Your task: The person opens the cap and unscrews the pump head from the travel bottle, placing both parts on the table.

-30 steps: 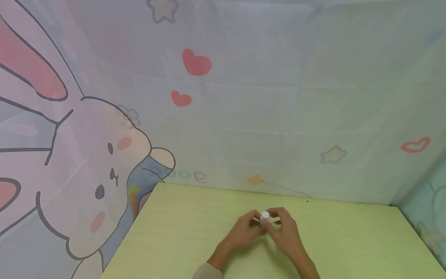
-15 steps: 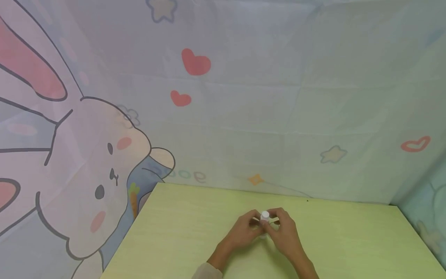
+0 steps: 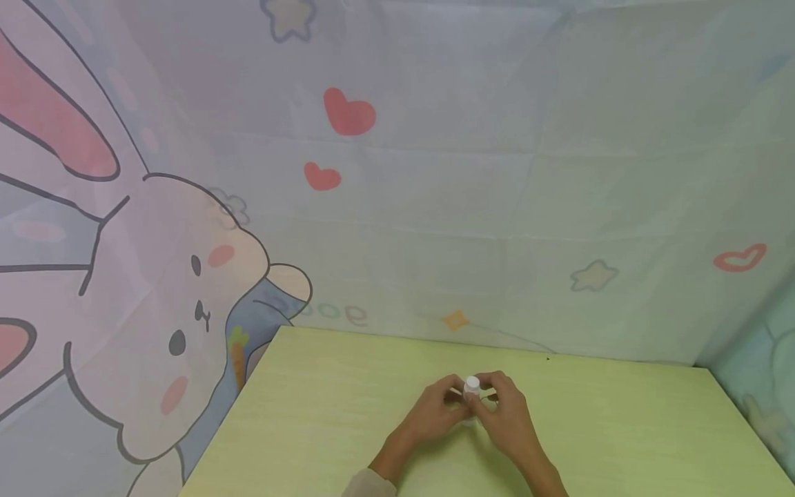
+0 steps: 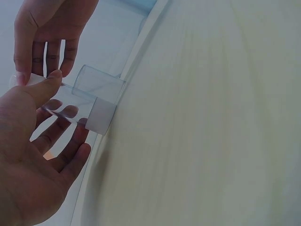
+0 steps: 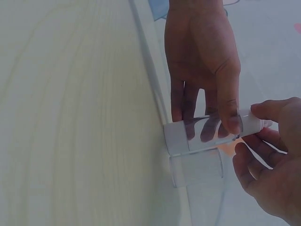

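Observation:
A clear bottle (image 5: pixel 207 136) with a white base and a white pump-like top (image 3: pixel 473 382) stands upright on the table between both hands. My left hand (image 3: pixel 435 414) grips its clear body, thumb near the collar, as the left wrist view shows. With thumb and fingers, my right hand (image 3: pixel 506 413) pinches the white top (image 5: pixel 251 121); it appears at the right of the right wrist view. Right beside the bottle stands a short clear cylinder (image 4: pixel 99 84), like a cap or small cup, which neither hand holds. In the head view the hands hide most of the bottle.
The pale yellow-green table (image 3: pixel 348 386) reaches back to a hanging cloth (image 3: pixel 435 228) printed with a rabbit, hearts and stars. A tiny dark speck (image 3: pixel 548 359) lies near the table's back edge.
Both hands stay at the bottle in nearly the same place. Only very slight shifts of the right hand and wrist show.

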Demonstrator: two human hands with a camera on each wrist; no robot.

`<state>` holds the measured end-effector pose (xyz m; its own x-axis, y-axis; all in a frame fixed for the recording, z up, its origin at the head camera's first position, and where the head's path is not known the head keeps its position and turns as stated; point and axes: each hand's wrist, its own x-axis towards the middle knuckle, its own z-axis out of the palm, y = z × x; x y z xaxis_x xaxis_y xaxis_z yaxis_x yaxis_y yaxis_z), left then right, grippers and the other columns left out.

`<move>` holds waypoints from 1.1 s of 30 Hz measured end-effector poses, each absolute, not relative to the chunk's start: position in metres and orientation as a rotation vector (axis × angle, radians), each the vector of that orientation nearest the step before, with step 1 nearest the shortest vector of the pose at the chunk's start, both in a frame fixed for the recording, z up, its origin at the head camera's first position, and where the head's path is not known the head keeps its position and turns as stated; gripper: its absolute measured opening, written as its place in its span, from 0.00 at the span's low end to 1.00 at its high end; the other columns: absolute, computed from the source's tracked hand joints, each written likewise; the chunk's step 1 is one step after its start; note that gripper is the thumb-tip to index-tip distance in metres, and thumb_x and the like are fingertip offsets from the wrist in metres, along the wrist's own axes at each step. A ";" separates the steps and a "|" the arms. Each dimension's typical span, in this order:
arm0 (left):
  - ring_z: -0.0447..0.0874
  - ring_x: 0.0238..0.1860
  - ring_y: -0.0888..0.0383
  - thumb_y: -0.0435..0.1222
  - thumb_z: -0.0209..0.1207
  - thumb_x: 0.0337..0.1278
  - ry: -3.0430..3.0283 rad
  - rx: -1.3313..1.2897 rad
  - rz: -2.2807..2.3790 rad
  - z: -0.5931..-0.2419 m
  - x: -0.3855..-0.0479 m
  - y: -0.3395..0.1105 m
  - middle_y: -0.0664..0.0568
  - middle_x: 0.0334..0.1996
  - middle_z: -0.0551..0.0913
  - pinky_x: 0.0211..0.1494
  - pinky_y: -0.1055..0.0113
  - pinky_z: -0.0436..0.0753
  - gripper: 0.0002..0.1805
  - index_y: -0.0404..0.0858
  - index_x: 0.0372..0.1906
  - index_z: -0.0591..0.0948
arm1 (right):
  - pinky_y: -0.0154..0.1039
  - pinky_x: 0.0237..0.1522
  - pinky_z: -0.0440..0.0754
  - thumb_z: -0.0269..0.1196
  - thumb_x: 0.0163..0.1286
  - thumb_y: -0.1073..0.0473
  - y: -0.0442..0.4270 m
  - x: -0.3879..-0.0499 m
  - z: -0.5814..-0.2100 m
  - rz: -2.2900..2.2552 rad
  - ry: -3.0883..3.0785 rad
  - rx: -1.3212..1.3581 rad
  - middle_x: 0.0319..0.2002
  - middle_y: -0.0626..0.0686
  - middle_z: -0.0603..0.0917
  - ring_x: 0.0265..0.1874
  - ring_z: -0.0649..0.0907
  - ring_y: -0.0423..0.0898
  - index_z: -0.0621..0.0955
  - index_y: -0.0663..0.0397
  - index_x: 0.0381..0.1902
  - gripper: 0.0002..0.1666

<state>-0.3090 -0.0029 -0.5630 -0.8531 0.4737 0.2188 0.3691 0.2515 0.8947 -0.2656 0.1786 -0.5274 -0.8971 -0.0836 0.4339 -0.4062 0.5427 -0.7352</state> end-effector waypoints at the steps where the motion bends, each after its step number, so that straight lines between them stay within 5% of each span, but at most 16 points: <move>1: 0.85 0.59 0.56 0.47 0.67 0.73 2.410 0.809 1.678 -0.563 -0.309 -0.003 0.64 0.57 0.83 0.64 0.60 0.82 0.10 0.51 0.50 0.81 | 0.52 0.53 0.86 0.73 0.71 0.60 0.179 -0.265 -0.528 1.292 -2.434 0.403 0.47 0.46 0.84 0.52 0.81 0.48 0.83 0.56 0.53 0.16; 33: 0.85 0.59 0.55 0.45 0.67 0.73 2.407 0.819 1.673 -0.562 -0.308 -0.004 0.63 0.55 0.83 0.62 0.61 0.82 0.09 0.50 0.50 0.81 | 0.52 0.52 0.86 0.72 0.72 0.62 0.179 -0.267 -0.529 1.315 -2.429 0.426 0.48 0.45 0.84 0.52 0.81 0.49 0.83 0.54 0.54 0.15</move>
